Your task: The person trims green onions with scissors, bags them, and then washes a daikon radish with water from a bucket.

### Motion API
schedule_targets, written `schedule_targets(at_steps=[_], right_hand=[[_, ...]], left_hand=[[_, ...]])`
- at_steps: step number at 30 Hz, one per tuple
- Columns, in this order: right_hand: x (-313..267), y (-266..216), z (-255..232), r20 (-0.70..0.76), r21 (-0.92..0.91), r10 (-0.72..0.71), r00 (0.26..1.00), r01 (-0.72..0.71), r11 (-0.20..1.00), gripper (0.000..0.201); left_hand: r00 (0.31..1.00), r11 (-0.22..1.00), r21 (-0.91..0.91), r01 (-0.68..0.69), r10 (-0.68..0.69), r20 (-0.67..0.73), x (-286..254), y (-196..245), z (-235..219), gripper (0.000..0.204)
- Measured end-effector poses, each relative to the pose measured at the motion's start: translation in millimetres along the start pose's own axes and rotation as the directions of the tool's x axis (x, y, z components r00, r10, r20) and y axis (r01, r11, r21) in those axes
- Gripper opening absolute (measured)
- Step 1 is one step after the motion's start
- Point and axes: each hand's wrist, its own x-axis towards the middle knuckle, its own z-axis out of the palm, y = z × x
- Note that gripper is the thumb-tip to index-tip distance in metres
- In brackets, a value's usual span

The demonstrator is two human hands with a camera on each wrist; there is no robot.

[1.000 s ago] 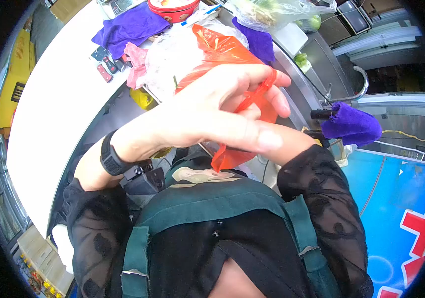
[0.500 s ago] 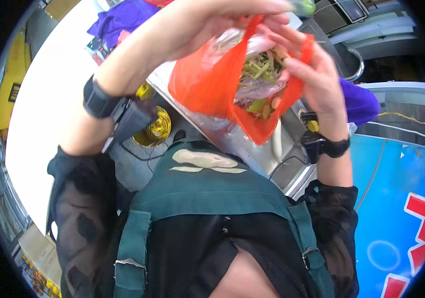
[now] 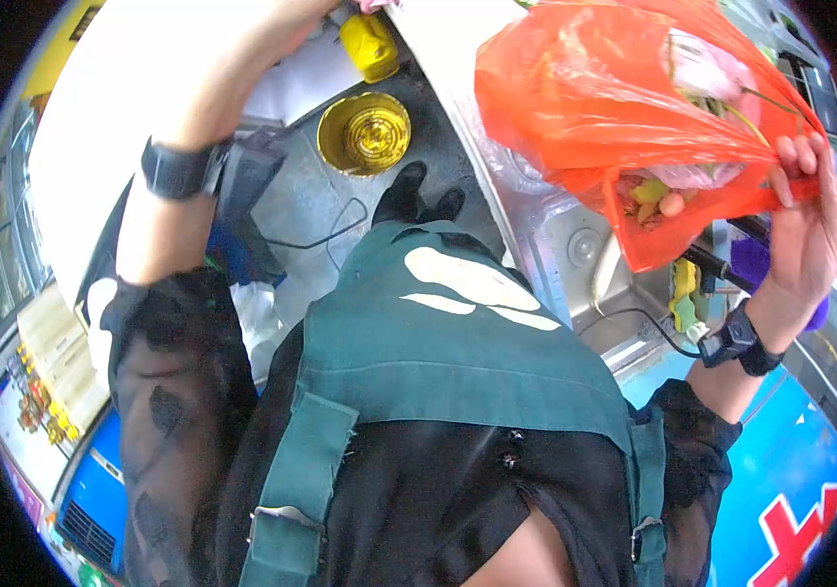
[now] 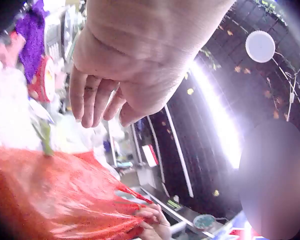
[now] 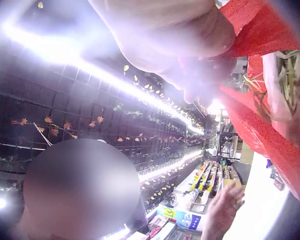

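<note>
The fingers of the right hand (image 3: 808, 215) were curled around the edge of a glossy red plastic bag (image 3: 585, 93), gripping it at 1 side of its mouth. The fingers of the left hand (image 4: 135, 60) hung loosely bent and held nothing, apart from the bag; the head view cut that hand off at its top edge. The bag was raised in front of the person, mouth tilted toward them, showing green and brown plant scraps (image 5: 292, 75) and a pinkish translucent plastic liner (image 3: 707, 67) inside. Near the bag, a long white object (image 3: 606, 269) lay in a stainless steel sink (image 3: 560, 279). Farther out, a round yellow bucket (image 3: 364, 134) stood on the grey floor (image 3: 306, 201), with a smaller yellow container (image 3: 369, 47) near it, and a dark green apron (image 3: 457, 382) covered the person's front.
</note>
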Motion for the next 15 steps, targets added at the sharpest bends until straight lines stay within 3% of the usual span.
schedule_targets(at_steps=[1, 2, 3, 5, 7, 8, 9, 10, 11, 12, 13, 15], right_hand=[[0.1, -1.2, -1.6, -0.006, 0.008, 0.003, 1.0, -0.003, 1.0, 0.035], [-1.8, -3.0, -4.3, -0.045, -0.062, -0.025, 0.999, 0.022, 0.998, 0.035], [-1.3, -5.5, -8.8, -0.085, -0.014, -0.009, 0.996, 0.007, 1.0, 0.035], [-2.6, -13.3, -21.0, -0.123, 0.037, 0.005, 0.992, -0.001, 0.999, 0.035], [-7.4, -11.8, -18.8, -0.135, 0.085, -0.076, 0.988, 0.088, 0.993, 0.034], [-8.1, -9.5, -20.0, -0.195, 0.058, -0.11, 0.975, 0.123, 0.991, 0.033], [-7.5, -9.0, -21.5, -0.251, 0.029, -0.145, 0.957, 0.157, 0.987, 0.031], [-7.0, -6.5, -23.7, -0.24, 0.032, -0.139, 0.961, 0.151, 0.988, 0.031], [-6.9, -4.2, -26.0, -0.036, 0.136, -0.037, 0.999, 0.042, 0.99, 0.029], [-7.1, -4.1, -26.2, 0.177, 0.212, 0.047, 0.983, -0.085, 0.974, 0.028], [-9.2, -7.2, -22.0, 0.187, 0.211, 0.045, 0.981, -0.085, 0.974, 0.028], [-14.4, -16.6, -8.3, -0.008, 0.076, -0.018, 1.0, 0.018, 0.997, 0.027]], left_hand=[[0.967, 0.99, -0.05, 0.135, -0.142, -0.209, -26.1, -3.7, -5.1, 0.04], [0.873, 0.961, -0.122, 0.25, -0.278, -0.401, -52.8, -11.3, -13.4, 0.038], [0.865, 0.957, -0.123, 0.262, -0.289, -0.409, -90.5, -33.5, -32.5, 0.038], [0.839, 0.88, 0.04, 0.473, -0.437, -0.323, -173.4, -80.5, -70.8, 0.044], [0.732, 0.837, -0.065, 0.544, -0.51, -0.452, -217.8, -76.5, -65.4, 0.035], [0.724, 0.834, -0.068, 0.548, -0.514, -0.46, -238.7, -75.1, -66.2, 0.035], [0.641, 0.794, -0.159, 0.586, -0.575, -0.508, -258.9, -72.4, -68.3, 0.033], [0.551, 0.751, -0.251, 0.611, -0.631, -0.547, -272.7, -70.2, -68.0, 0.032], [0.542, 0.75, -0.255, 0.611, -0.63, -0.555, -282.2, -68.4, -66.3, 0.032], [0.503, 0.743, -0.286, 0.605, -0.635, -0.586, -289.0, -65.6, -64.3, 0.031], [0.466, 0.739, -0.315, 0.596, -0.638, -0.613, -292.5, -62.4, -62.5, 0.031], [0.475, 0.759, -0.31, 0.573, -0.616, -0.629, -285.6, -57.8, -53.7, 0.031]])
